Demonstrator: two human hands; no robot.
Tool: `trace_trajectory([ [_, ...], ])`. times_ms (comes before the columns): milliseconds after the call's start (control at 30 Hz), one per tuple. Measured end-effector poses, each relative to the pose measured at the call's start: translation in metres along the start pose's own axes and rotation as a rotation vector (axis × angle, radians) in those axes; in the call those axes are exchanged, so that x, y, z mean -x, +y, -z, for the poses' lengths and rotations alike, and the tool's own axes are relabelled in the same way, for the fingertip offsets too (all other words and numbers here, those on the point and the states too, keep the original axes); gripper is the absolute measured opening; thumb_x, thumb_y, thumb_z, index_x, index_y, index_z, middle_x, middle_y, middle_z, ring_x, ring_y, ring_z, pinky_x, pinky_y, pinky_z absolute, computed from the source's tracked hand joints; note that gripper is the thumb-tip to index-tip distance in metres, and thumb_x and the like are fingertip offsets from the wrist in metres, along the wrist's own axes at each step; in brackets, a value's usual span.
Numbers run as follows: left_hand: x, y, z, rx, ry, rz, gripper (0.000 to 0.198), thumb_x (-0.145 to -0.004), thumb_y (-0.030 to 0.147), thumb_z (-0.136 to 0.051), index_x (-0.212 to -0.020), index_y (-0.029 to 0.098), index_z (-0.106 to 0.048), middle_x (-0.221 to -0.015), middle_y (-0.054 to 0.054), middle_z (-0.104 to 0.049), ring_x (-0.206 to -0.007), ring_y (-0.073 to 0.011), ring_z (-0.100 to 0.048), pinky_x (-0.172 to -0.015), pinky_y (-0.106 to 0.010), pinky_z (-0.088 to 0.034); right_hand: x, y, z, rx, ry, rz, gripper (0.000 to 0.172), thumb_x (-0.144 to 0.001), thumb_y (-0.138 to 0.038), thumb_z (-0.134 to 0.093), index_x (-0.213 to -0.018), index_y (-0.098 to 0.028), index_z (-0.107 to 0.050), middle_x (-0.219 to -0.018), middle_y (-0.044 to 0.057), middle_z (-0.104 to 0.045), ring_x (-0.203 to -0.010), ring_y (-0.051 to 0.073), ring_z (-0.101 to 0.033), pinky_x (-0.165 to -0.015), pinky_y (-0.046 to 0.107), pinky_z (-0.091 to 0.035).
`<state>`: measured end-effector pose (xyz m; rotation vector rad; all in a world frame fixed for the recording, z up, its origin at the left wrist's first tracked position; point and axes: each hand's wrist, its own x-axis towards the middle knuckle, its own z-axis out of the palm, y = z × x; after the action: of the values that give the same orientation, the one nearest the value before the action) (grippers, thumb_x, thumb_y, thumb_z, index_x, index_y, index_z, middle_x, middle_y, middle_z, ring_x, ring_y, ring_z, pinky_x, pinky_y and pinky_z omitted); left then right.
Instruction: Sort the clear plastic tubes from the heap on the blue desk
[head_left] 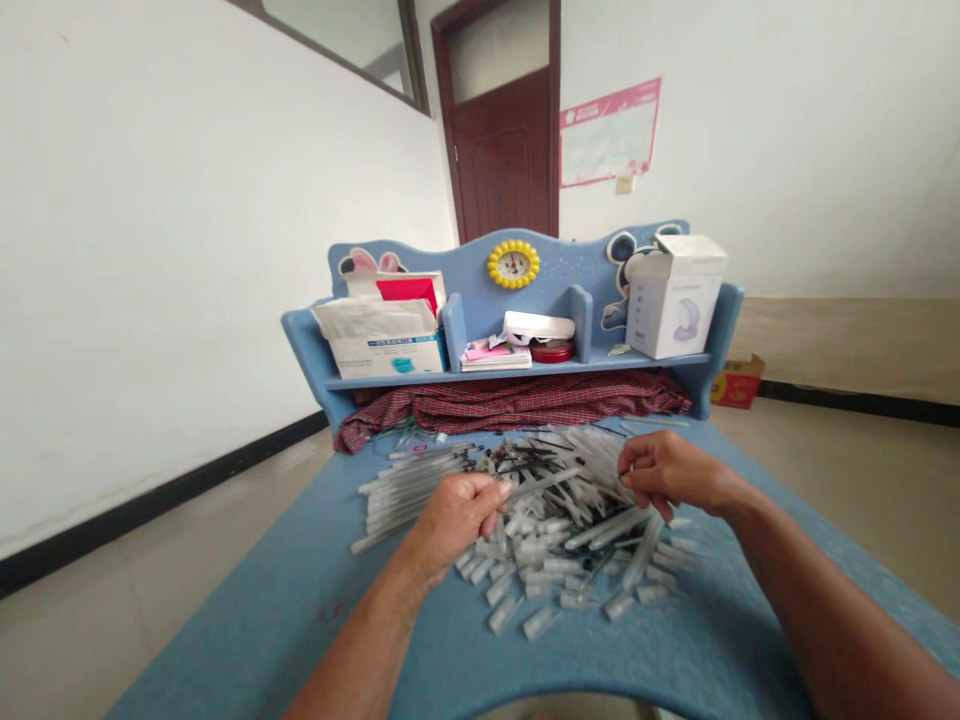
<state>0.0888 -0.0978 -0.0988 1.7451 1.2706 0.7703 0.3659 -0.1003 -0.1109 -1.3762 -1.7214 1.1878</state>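
Observation:
On the blue desk (300, 620) lies a heap of clear plastic pen barrels (592, 470), loose clear caps (540, 590) and black refills (517, 462). My left hand (457, 515) is closed in a pinch on one clear pen barrel (544, 483) that points right across the heap. My right hand (667, 470) hovers over the right side of the heap with fingers curled together, pinching a small piece I cannot make out. A neat stack of assembled pens (409, 485) lies just left of my left hand.
A red checked cloth (517, 405) is bunched at the back of the desk under a blue shelf (525, 365). The shelf holds a box of papers (386, 335), a yellow clock (513, 264) and a white carton (675, 295). A brown door (504, 150) stands behind.

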Motion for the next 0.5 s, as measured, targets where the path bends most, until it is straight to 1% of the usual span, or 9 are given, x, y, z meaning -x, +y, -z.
trace_trajectory([
  [67,0.0,-0.001,-0.001,-0.015,-0.002,0.002,0.043,-0.076,0.046,-0.049,-0.045,0.016,-0.047,-0.039,0.004,-0.041,-0.037,-0.0065,-0.029,-0.04,-0.021,-0.02,-0.001,0.005,0.001,0.065,-0.013,-0.018,0.001,-0.067,-0.018,-0.053,-0.068,-0.018,-0.053,-0.045,-0.004,-0.059,-0.028,0.008,-0.046,-0.03,0.018,-0.024],
  [133,-0.001,-0.001,-0.002,-0.022,-0.013,0.007,0.043,-0.075,0.047,-0.049,-0.045,0.016,-0.046,-0.038,0.005,-0.041,-0.037,-0.0064,-0.029,-0.04,-0.02,-0.02,-0.002,0.008,0.001,0.098,-0.019,-0.02,0.001,-0.067,-0.018,-0.053,-0.067,-0.018,-0.053,-0.045,-0.004,-0.059,-0.028,0.008,-0.046,-0.03,0.018,-0.024],
  [267,-0.002,-0.004,-0.003,-0.026,-0.035,0.008,0.042,-0.076,0.047,-0.048,-0.048,0.016,-0.047,-0.04,0.005,-0.043,-0.037,-0.0064,-0.03,-0.041,-0.02,-0.021,-0.002,0.007,0.0,0.107,-0.025,-0.021,0.006,-0.069,-0.02,-0.053,-0.074,-0.019,-0.055,-0.045,-0.005,-0.058,-0.029,0.008,-0.047,-0.031,0.019,-0.026],
  [367,-0.002,-0.005,-0.004,-0.049,-0.047,-0.001,0.041,-0.077,0.045,-0.047,-0.049,0.016,-0.046,-0.041,0.005,-0.043,-0.037,-0.0063,-0.031,-0.041,-0.02,-0.022,0.0,0.0,-0.002,0.06,0.008,0.029,0.008,-0.074,-0.025,-0.051,-0.075,-0.017,-0.054,-0.046,-0.005,-0.057,-0.03,0.008,-0.046,-0.032,0.018,-0.026],
  [500,-0.001,-0.005,-0.006,-0.07,-0.067,-0.034,0.04,-0.078,0.044,-0.047,-0.049,0.016,-0.046,-0.042,0.005,-0.043,-0.04,-0.0069,-0.033,-0.043,-0.02,-0.023,0.002,-0.009,-0.015,0.002,-0.002,0.117,0.022,-0.078,-0.036,-0.051,-0.067,-0.017,-0.05,-0.046,-0.004,-0.056,-0.03,0.006,-0.044,-0.032,0.017,-0.025],
])
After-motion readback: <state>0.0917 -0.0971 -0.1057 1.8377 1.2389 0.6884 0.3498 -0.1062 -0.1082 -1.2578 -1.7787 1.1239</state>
